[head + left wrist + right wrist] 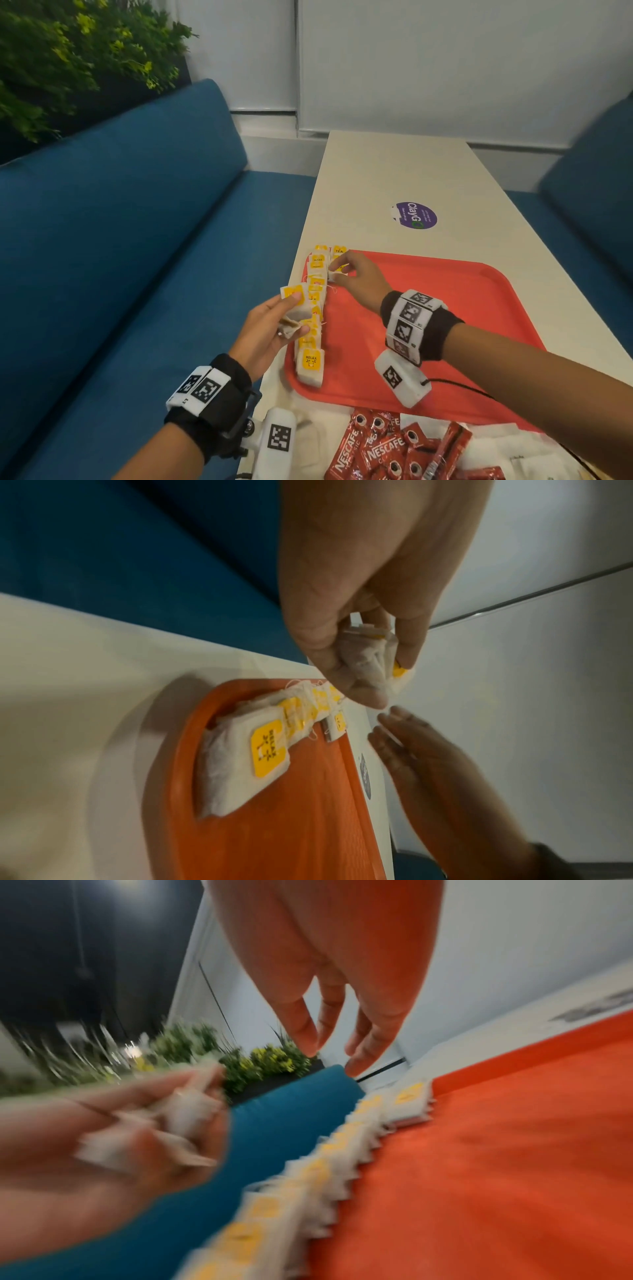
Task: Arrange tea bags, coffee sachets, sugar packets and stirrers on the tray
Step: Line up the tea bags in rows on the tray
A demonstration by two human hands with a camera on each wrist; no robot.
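From the head camera, your left hand (270, 329) is raised just left of the red tray (445, 308), palm turned toward you, fingers and thumb curled round a small bunch of tea bags (295, 310). Your right hand (356, 277) reaches across the tray to its far left corner, fingertips bent down on a tea bag (337, 274) at the far end of the row of tea bags (313, 322), which runs overlapping along the tray's left edge; whether it pinches that bag or only touches it, you cannot tell here. Red coffee sachets (387, 448) lie heaped on the white table (394, 171) near you, off the tray. From the left wrist, your left hand (359, 610) points down, thumb and fingers closed on the bunch of tea bags (369, 656) above the row of tea bags (274, 737) on the tray (291, 818); your right hand (428, 764) shows blurred to the right, fingers fairly straight. From the right wrist, heavily blurred, your right hand (335, 974) hangs with fingers extended and slightly apart above the far end of the row (325, 1164), holding nothing visible, while your left hand (120, 1137) grips its bags at left.
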